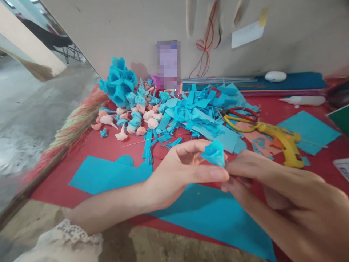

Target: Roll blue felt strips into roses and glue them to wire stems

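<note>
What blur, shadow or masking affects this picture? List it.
Head view: the right hand and the blue paper flower in the left hand look slightly soft; head view: a dim shadow falls on the wall beside the blue flower bunch; head view: pixel blocks hide an upright rectangular object.

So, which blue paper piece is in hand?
The small curled piece, pinched in the left hand; the larger flat sheets lie on the table.

Soft indoor light, faint shadows on the wall (122, 29), slight overall blur, stretched edges.
</note>
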Available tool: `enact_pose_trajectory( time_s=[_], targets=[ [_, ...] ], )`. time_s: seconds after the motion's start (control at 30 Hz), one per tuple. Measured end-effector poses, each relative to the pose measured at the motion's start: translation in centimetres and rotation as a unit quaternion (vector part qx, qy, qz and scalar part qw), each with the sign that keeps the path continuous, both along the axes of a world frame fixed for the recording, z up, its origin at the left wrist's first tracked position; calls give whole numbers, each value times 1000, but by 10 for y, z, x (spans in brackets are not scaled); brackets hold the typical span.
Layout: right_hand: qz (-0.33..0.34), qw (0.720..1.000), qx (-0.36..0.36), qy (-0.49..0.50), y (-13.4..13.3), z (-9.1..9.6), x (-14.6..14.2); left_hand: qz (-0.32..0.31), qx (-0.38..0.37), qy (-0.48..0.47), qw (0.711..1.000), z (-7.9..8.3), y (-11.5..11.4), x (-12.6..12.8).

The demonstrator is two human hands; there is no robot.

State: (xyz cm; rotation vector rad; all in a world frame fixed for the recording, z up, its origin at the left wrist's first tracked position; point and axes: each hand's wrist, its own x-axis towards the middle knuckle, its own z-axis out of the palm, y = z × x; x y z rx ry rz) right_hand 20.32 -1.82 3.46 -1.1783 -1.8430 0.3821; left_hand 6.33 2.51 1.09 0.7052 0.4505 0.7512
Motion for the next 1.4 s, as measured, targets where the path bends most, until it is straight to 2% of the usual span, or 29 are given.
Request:
enact_pose_trajectory(
  time_s=[0.13,0.27,0.37,0.47,0.53,0.6,0.7,0.83,0.9,0.97,1.13,1.4],
  targets=[
    [-10,1000,-18,11,-3,-2,5,48,26,18,998,3,0,1],
    [-6,999,-29,34,-5,-1,7,78,107,77,988,6,3,-3],
    [-12,999,-6,30,-2,1,5,103,174,99,974,7,5,-8],
    [-18,1000,3,24,-2,2,3,124,219,123,960,7,6,-11],
    [-16,999,-26,25,-4,0,3,131,229,133,955,8,7,-11],
    [-9,997,-70,39,-8,-2,5,136,218,134,957,9,8,-10],
    [15,989,-109,99,-11,-4,9,131,163,131,969,11,11,-10],
    [20,984,-118,132,-8,-4,11,75,69,101,990,11,12,-11],
    [33,980,-149,124,-4,-4,10,48,41,88,994,10,12,-11],
    [50,975,-178,124,0,-3,9,31,24,84,996,8,11,-10],
    [61,969,-187,147,5,-1,7,-2,1,67,998,7,9,-7],
    [64,961,-207,171,7,-5,7,-16,-17,36,999,6,9,-8]
  ],
)
